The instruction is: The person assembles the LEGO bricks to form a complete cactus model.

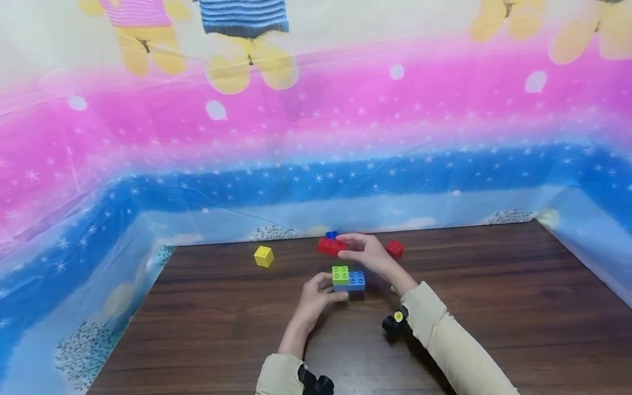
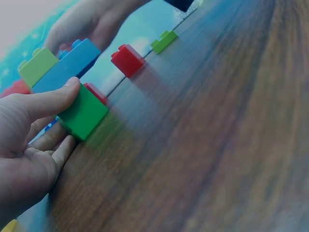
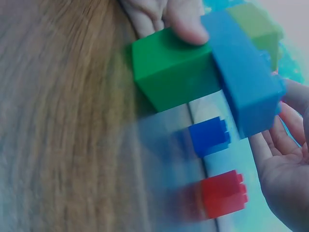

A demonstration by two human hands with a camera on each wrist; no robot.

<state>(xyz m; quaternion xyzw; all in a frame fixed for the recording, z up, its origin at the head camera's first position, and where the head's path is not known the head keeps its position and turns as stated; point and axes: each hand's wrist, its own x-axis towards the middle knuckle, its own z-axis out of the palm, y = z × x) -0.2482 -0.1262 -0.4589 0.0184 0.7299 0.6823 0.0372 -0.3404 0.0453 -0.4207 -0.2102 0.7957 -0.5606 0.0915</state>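
My left hand [image 1: 313, 299] grips a small stack by its dark green bottom brick [image 2: 84, 113], thumb on the near side, low at the tabletop. On that brick sits a longer blue brick [image 1: 356, 281], overhanging to the right, with a light green brick [image 1: 340, 275] on its left end. Behind the stack, my right hand [image 1: 367, 253] pinches a red brick [image 1: 329, 246] between thumb and fingers, apart from the stack. The right wrist view mostly hides that red brick behind the stack.
A yellow brick [image 1: 264, 256] stands at the back left. Beyond the right hand is another red brick [image 1: 394, 249]; a dark blue brick [image 3: 210, 136] stands near the back edge. A light green brick [image 2: 164, 41] lies toward the right. A patterned cloth [image 1: 345, 181] borders the table's back.
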